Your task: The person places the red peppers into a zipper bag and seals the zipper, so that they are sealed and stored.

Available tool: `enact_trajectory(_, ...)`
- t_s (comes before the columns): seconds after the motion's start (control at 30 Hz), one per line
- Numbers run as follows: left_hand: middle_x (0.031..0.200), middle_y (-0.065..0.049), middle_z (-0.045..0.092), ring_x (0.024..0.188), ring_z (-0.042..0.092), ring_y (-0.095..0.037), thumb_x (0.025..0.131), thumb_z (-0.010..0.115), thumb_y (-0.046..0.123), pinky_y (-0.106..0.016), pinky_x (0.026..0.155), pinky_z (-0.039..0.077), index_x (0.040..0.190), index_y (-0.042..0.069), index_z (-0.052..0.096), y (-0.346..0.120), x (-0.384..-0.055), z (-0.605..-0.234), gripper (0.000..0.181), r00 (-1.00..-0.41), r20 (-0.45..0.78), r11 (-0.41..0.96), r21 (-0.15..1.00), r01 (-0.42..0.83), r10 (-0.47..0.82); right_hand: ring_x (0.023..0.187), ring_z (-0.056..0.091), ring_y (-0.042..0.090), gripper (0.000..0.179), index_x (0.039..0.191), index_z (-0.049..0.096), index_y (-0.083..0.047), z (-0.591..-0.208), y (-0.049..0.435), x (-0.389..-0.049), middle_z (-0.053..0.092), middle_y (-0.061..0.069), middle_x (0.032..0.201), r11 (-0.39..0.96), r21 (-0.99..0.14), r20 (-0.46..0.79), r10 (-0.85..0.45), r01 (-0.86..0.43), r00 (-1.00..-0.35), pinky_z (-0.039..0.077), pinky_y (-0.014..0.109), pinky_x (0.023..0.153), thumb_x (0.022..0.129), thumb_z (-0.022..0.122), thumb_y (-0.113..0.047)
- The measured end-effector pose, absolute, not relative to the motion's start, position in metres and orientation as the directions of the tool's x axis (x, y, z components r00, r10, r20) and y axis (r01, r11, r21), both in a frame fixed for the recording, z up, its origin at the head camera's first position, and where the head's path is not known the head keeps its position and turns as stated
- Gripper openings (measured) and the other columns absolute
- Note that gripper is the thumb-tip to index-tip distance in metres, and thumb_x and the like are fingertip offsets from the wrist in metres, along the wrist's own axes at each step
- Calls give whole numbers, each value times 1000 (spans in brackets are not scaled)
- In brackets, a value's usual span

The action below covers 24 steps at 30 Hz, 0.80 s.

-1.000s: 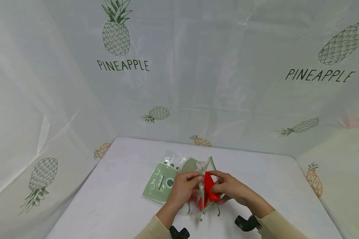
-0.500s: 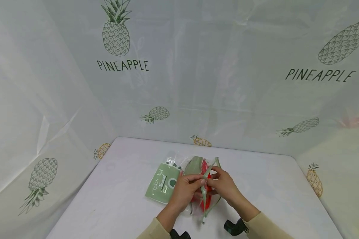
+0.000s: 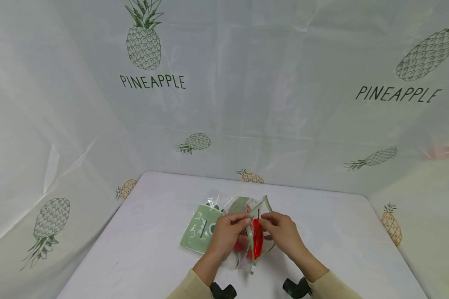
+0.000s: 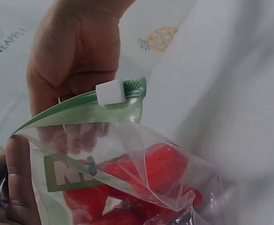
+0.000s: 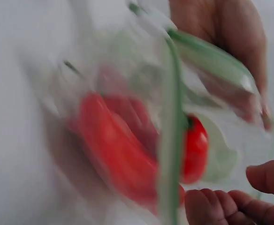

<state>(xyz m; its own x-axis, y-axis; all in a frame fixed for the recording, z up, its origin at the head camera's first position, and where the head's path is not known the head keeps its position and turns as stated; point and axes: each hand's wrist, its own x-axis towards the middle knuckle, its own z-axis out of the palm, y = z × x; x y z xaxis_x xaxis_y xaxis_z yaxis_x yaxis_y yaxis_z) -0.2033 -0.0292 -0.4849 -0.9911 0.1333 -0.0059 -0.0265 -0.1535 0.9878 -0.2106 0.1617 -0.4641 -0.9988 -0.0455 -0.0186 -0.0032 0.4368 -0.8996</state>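
A clear slider zip bag (image 3: 243, 238) with green zip strips stands between my hands, holding several red peppers. My left hand (image 3: 224, 234) pinches the bag's mouth edge, and in the left wrist view the left fingers (image 4: 19, 180) are at the strip's bend. A bright red pepper (image 3: 257, 241) with a dark stem sits upright in the parted mouth. Beside it is my right hand (image 3: 284, 232); the right wrist view shows its thumb and fingers (image 5: 212, 206) apart, with nothing seen between them. At one end of the zip is a white slider (image 4: 110, 93). The right wrist view is blurred.
A green pouch with a cartoon face (image 3: 196, 232) lies left of the bag, partly covered by my left hand. Beneath is a white table (image 3: 149, 249), its back edge against a pineapple-print curtain (image 3: 224, 104). A black wrist camera mount (image 3: 296, 287) is on each forearm.
The right hand held a red pepper over the bag's mouth, then moved left into it. Now the pepper stands inside the mouth and the right fingers are off it. The left hand keeps its pinch.
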Motion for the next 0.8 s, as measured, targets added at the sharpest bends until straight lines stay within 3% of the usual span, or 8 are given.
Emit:
enact_trajectory(0.17, 100, -11, 78, 70, 70, -11, 98, 76, 15, -22, 62, 63, 122, 3, 78, -29, -201, -486, 27, -991, -16, -152, 988, -37, 137, 94, 75, 26, 30, 117, 76, 0, -451, 182, -223, 77, 16, 106, 464, -886, 6, 26, 7, -1000, 67, 34, 76, 107, 64, -25)
enact_trajectory(0.43, 100, -9, 77, 66, 71, -10, 97, 77, 15, -23, 58, 63, 125, 1, 76, -27, -197, -490, 31, -987, -59, -177, 981, -85, 149, 112, 72, 33, 43, 129, 69, 4, -441, 203, -250, 72, 24, 126, 428, -901, -79, -5, 69, -997, 62, 45, 99, 109, 60, -33)
enact_trajectory(0.63, 99, -8, 76, 65, 68, -8, 97, 78, 13, -24, 58, 63, 122, 0, 77, -25, -195, -492, 28, -987, -64, -184, 979, -91, 150, 106, 74, 30, 52, 130, 66, 10, -442, 205, -266, 74, 21, 118, 345, -932, -168, -136, 112, -976, 62, 49, 100, 108, 60, -37)
enact_trajectory(0.8, 98, -7, 77, 65, 68, -11, 96, 78, 15, -32, 63, 66, 118, 3, 79, -22, -193, -494, 25, -986, -74, -155, 983, -98, 152, 96, 74, 27, 49, 115, 74, 5, -440, 201, -276, 77, 15, 103, 384, -911, -235, -177, 152, -956, 64, 45, 91, 106, 64, -42)
